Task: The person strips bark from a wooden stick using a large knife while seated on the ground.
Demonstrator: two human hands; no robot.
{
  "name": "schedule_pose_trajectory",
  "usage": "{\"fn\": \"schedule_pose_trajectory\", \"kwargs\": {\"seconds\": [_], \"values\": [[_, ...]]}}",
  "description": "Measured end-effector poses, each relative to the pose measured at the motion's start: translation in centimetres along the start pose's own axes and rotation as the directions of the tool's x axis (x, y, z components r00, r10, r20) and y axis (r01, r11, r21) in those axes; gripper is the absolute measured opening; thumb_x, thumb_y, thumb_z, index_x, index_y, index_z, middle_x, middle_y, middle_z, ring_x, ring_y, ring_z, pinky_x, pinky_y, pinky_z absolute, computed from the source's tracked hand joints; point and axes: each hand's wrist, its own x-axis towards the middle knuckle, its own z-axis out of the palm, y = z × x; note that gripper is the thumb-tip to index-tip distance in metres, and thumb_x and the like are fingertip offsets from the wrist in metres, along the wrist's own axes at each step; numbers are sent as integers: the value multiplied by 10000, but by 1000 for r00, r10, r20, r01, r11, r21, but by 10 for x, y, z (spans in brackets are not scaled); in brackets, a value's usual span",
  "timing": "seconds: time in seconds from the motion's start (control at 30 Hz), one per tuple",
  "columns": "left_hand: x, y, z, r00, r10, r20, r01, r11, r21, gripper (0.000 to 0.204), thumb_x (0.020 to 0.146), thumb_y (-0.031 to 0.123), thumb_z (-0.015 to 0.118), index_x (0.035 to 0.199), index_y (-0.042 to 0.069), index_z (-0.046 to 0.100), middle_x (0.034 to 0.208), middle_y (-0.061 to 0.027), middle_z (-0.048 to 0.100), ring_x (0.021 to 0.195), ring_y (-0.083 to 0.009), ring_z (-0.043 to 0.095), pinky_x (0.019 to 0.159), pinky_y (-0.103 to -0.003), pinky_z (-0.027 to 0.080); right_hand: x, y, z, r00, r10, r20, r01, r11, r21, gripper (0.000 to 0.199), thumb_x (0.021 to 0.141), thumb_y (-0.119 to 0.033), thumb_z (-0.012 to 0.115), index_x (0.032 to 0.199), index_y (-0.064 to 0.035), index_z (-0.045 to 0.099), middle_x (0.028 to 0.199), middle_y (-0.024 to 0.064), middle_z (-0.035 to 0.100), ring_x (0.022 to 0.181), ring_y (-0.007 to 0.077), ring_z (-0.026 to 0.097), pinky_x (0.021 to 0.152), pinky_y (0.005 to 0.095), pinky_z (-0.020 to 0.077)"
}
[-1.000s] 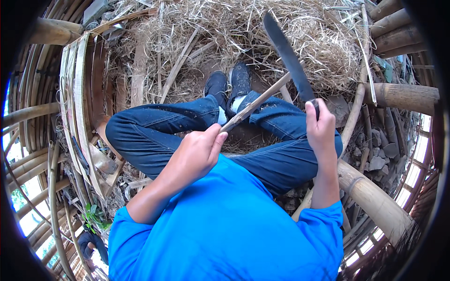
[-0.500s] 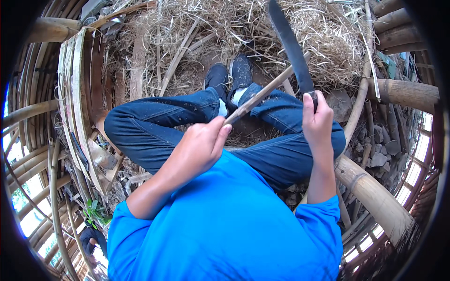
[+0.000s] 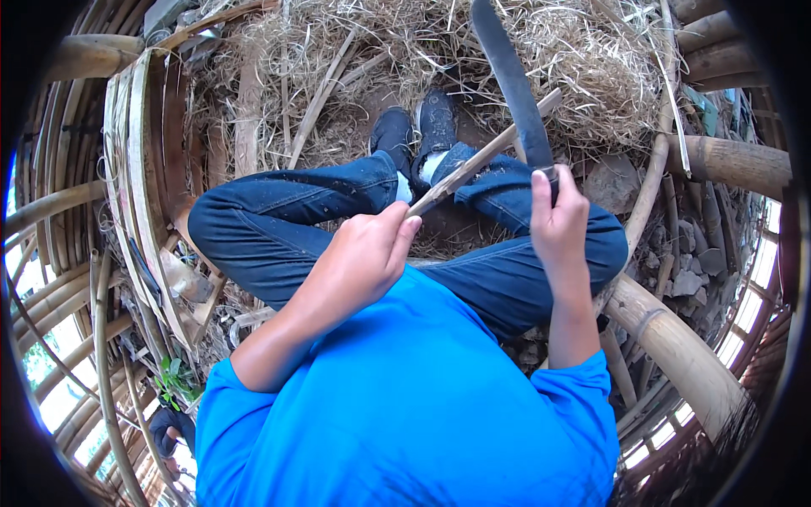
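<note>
Blade crossed over the stick, each held in its own hand

The long, narrow, pale brown wooden stick [image 3: 477, 164] lies at a slant in the middle of the frame, rising from near the centre toward the upper right. The long, dark grey metal machete [image 3: 512, 80] crosses in front of it near its far end, tip at the top edge of the frame; whether the edge is touching the wood cannot be told.

The left hand [image 3: 369, 253] is closed around the stick's lower end, thumb along its upper side. The right hand [image 3: 561, 211] is clamped on the machete's handle, right of centre, thumb upward. The two hands are well apart.

The step in hand looks to be paring or trimming the stick with the blade. A further stroke would call for a steady left grip, a shallow blade angle and cutting kept toward the free end, away from the left fingers and the knees.

Around this, the dark blue denim jeans [image 3: 515, 275] cover crossed legs below the stick, and a pair of black shoes [image 3: 436, 127] sits just left of its middle. Dry, tan straw [image 3: 612, 84] spreads over the ground across the upper frame, pale sawn wooden planks [image 3: 122, 169] stand at the left, and a thick, yellowish bamboo pole [image 3: 676, 338] slants through the lower right.
</note>
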Motion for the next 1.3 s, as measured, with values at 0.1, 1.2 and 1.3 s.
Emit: {"fn": "schedule_pose_trajectory", "kwargs": {"seconds": [0.1, 1.2, 1.3], "values": [[-5, -9, 1, 999, -2, 32, 3, 1000, -19, 242, 980, 136, 490, 800, -22, 458, 586, -215, 456, 528, -400, 477, 502, -441, 357, -24, 1, 14, 973, -218, 72, 212, 974, 79, 171, 935, -156, 585, 884, 7, 572, 649, 204, 600, 588, 351, 634, 530, 381, 465], [18, -93, 41, 984, -118, 132, 125, 991, -42, 271, 1018, 220, 419, 906, -16, 491, 647, -204, 499, 592, -302, 524, 580, -430, 402, -14, 18, 73, 912, 42, 409, 85, 954, -288, 379, 823, -419, 652, 870, -46, 607, 760, 208, 672, 742, 404, 662, 678, 502, 525], [14, -99, 39, 971, -156, 181, 176, 979, -103, 275, 1019, 220, 417, 909, -22, 489, 641, -185, 503, 588, -255, 519, 575, -428, 399, -18, 30, 94, 910, 98, 403, 10, 967, -256, 324, 822, -375, 648, 829, -51, 645, 767, 205, 673, 744, 407, 660, 684, 498, 527]]}}
